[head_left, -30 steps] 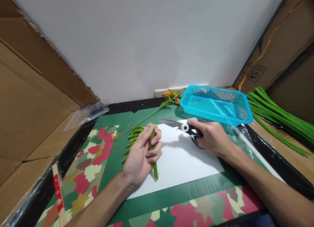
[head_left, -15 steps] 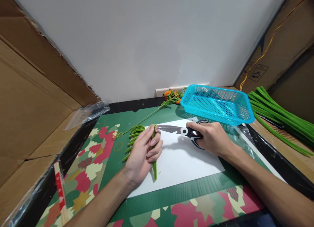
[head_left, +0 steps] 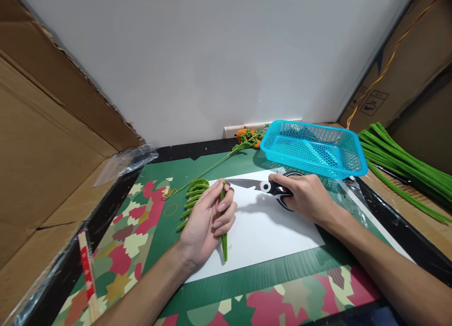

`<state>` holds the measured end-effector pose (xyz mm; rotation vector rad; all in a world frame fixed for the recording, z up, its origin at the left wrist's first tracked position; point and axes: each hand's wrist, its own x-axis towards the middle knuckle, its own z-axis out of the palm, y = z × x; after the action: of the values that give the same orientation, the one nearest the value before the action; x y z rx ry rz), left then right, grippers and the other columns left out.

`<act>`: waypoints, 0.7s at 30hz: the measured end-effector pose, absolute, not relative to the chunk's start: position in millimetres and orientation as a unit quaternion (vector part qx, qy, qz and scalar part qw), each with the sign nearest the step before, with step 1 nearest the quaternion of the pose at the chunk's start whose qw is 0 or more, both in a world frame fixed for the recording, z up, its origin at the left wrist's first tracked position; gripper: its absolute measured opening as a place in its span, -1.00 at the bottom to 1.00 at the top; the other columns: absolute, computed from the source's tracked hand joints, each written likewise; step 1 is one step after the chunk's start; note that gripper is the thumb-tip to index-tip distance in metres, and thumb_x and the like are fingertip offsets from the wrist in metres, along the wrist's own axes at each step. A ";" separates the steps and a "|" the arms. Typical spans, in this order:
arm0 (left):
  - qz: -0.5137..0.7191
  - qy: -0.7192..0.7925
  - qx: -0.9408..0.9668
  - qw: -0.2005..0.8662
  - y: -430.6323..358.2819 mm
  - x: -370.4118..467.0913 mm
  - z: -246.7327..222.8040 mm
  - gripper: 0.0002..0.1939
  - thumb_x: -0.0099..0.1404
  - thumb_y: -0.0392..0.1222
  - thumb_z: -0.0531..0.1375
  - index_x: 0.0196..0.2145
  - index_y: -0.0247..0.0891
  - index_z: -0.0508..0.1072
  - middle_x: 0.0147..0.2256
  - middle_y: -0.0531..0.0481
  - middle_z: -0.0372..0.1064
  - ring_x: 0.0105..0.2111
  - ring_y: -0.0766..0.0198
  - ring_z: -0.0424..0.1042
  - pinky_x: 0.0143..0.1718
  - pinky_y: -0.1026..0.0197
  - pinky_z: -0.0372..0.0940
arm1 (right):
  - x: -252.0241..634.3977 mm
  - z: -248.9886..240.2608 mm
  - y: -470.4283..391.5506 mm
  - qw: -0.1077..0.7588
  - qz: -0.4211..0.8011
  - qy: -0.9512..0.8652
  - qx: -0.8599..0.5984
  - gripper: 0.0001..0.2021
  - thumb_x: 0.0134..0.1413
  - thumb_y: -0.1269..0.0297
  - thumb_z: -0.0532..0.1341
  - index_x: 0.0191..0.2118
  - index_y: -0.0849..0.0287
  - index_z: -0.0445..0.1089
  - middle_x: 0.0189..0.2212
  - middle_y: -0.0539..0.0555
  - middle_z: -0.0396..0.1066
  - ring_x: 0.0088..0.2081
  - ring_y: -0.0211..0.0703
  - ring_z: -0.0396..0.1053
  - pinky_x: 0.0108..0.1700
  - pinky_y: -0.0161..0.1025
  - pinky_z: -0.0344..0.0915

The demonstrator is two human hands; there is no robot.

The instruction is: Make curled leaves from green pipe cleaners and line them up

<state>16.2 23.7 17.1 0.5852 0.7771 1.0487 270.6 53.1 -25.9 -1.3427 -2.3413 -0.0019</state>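
My left hand is closed around a folded green pipe cleaner, whose doubled tail hangs below my fingers. Its upper end shows between thumb and forefinger. My right hand grips black-and-white scissors by the handles. The blades point left, with their tips at the top of the pipe cleaner; whether they touch it I cannot tell. Just left of my left hand lies a row of bent green pipe cleaner pieces. White paper is spread beneath both hands.
A blue perforated basket stands at the back right. Beyond it lies a bundle of long green pipe cleaners. An orange flower with a green stem rests at the back. Rubber bands lie left. Cardboard walls flank the table.
Both hands stay in nearly the same place. The left hand and pipe cleaner have shifted very slightly right and its tail sits a little lower. The scissors remain at its top.
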 end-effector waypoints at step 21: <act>0.472 0.349 0.284 0.758 22.1 17.8 22.8 -0.65 0.62 -0.19 -0.08 -0.31 -0.25 0.35 -0.43 0.14 0.27 -0.77 0.51 0.05 -0.84 0.47 0.12 | 269.8 -21.8 50.6 0.205 0.002 -0.859 -0.469 -0.44 -0.10 0.54 0.16 0.08 0.07 0.49 -0.38 0.02 0.60 -0.44 -0.13 0.43 -0.40 -0.24 -0.05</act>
<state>17.8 22.1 22.8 0.6189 0.7610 1.0275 269.8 50.6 -21.8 -1.3078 -2.3957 0.0062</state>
